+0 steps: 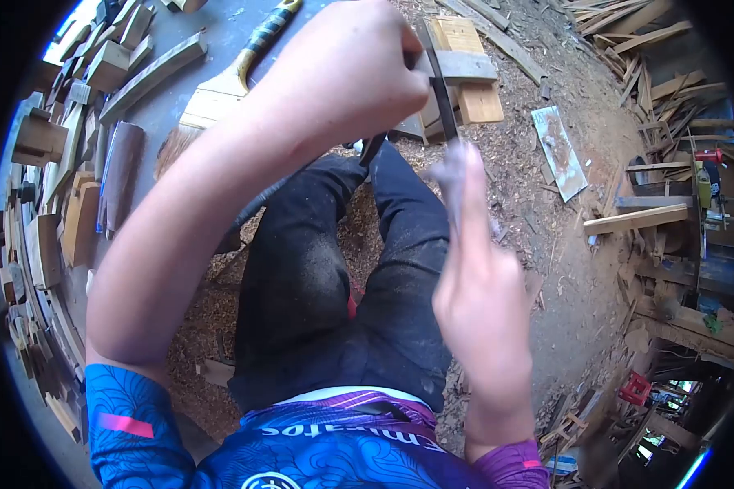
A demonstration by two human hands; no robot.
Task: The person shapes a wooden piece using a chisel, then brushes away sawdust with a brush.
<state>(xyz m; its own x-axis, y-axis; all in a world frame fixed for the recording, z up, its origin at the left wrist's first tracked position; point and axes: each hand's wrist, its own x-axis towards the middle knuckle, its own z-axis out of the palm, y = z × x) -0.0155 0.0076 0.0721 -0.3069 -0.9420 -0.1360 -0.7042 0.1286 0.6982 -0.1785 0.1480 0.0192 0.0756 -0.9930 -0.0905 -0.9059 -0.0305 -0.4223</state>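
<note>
My right hand (488,301) is closed round the handle end of a long, narrow, dark metal file (442,85), with the index finger stretched along it. Motion blurs the handle and part of that hand. The file reaches up and away, crossing a pale grey wooden piece (470,67). Next to that crossing, my left hand (371,69) is curled into a fist at the near end of the wooden piece and appears to grip it. Its fingers are mostly hidden behind the back of the hand. Under the grey piece lies a yellowish board (479,102).
A wide paintbrush (218,91) lies on the grey surface beyond my left forearm. Wooden blocks (110,65) and a brown roll (122,175) are at the left. A paint-stained board (559,153) lies on the shavings-strewn ground; scrap wood (669,90) is piled at the right.
</note>
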